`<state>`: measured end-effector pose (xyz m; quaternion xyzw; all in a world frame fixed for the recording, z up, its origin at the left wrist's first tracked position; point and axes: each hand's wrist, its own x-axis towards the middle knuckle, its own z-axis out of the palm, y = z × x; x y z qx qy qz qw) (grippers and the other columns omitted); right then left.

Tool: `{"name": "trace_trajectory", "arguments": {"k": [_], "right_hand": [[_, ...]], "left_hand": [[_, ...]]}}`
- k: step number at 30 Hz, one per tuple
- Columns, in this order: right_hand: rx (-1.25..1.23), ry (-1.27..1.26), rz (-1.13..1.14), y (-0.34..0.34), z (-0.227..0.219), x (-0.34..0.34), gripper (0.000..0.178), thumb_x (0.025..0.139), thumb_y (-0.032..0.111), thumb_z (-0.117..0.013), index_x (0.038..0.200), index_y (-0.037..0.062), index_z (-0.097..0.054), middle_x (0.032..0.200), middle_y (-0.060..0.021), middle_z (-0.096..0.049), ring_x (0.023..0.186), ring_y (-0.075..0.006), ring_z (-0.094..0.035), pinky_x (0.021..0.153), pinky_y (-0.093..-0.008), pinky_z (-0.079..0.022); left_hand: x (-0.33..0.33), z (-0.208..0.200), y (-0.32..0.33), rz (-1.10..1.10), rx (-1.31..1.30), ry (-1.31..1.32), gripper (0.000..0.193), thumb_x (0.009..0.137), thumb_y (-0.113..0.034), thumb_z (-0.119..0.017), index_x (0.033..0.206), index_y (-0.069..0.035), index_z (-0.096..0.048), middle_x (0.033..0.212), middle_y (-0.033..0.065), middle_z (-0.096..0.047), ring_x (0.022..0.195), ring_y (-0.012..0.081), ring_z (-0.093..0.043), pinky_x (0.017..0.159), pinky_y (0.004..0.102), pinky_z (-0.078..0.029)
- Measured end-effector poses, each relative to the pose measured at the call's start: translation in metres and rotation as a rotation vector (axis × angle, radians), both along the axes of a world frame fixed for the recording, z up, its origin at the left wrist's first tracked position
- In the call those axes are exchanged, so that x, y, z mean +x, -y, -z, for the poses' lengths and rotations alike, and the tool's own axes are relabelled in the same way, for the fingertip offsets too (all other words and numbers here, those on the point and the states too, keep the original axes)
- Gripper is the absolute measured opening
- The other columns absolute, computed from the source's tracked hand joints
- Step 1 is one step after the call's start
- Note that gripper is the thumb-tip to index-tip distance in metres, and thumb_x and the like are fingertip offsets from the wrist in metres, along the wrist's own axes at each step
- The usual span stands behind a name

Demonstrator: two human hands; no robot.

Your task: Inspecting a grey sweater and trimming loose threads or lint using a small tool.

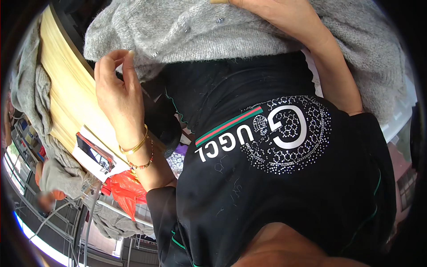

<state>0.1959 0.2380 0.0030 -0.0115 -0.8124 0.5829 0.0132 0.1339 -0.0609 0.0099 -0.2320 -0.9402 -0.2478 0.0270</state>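
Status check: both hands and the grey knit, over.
Left hand open, fingertips at the edge of the grey fuzzy knit. Right hand resting on top of it, grip unclear. Yellow board alongside; nothing blocking.

Soft, even daylight fills the view, with the brightest patch blown out at the lower left rim. The pale yellow worktop point(66, 84) is well lit, its straight edge bent by fisheye distortion. The black shirt point(275, 187) swallows detail in its folds. Corners fall to black vignette, and things at the left rim are blurred.
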Motion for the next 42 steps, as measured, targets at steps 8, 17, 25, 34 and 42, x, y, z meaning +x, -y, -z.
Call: {"name": "trace_trajectory", "arguments": {"k": [8, 17, 25, 34, 42], "right_hand": [[0.004, 0.092, 0.026, -0.004, 0.0, 0.001, 0.022, 0.092, 0.013, -0.073, 0.108, -0.0021, -0.075, 0.071, 0.0009, -0.061, 0.062, -0.0052, -0.049, 0.056, -0.0243, -0.04], [0.015, 0.066, 0.004, -0.007, 0.006, 0.004, 0.023, 0.09, 0.014, -0.076, 0.107, -0.0017, -0.075, 0.073, 0.0001, -0.062, 0.064, -0.0046, -0.049, 0.056, -0.0238, -0.039], [-0.296, 0.294, -0.027, 0.014, -0.01, -0.01, 0.031, 0.094, 0.012, -0.073, 0.121, -0.0038, -0.071, 0.077, 0.0047, -0.062, 0.064, -0.003, -0.047, 0.057, -0.0208, -0.036], [-0.491, 0.261, -0.388, 0.034, 0.032, -0.017, 0.025, 0.097, 0.018, -0.073, 0.11, -0.0033, -0.072, 0.077, 0.0059, -0.061, 0.068, 0.0001, -0.047, 0.058, -0.0183, -0.035], [-1.017, 0.635, -0.253, 0.028, 0.026, -0.017, 0.02, 0.102, 0.024, -0.069, 0.089, 0.008, -0.066, 0.061, 0.0106, -0.044, 0.045, -0.0003, -0.029, 0.041, -0.0213, -0.019]], "left_hand": [[0.03, -0.008, -0.046, 0.192, 0.086, 0.121, 0.02, 0.09, -0.003, -0.074, 0.109, -0.004, -0.07, 0.105, 0.0107, -0.068, 0.068, 0.0191, -0.061, 0.069, 0.0318, -0.052], [-0.012, 0.027, -0.042, 0.12, 0.171, 0.62, 0.024, 0.101, -0.009, -0.065, 0.124, -0.003, -0.07, 0.099, -0.0023, -0.066, 0.079, 0.0049, -0.056, 0.073, 0.0227, -0.049], [-0.013, 0.008, -0.038, 0.047, 0.542, 0.86, 0.024, 0.104, -0.016, -0.06, 0.122, -0.007, -0.073, 0.089, -0.0059, -0.062, 0.075, 0.003, -0.049, 0.072, 0.0179, -0.041], [-0.009, 0.001, -0.041, 0.023, 0.738, 0.913, 0.024, 0.104, -0.014, -0.06, 0.123, -0.004, -0.071, 0.098, -0.0039, -0.066, 0.078, 0.0032, -0.052, 0.073, 0.0186, -0.044], [-0.005, 0.009, -0.042, 0.048, 0.79, 0.721, 0.021, 0.103, -0.012, -0.064, 0.119, -0.002, -0.071, 0.107, 0.0009, -0.068, 0.083, 0.0046, -0.057, 0.077, 0.0203, -0.047]]}}
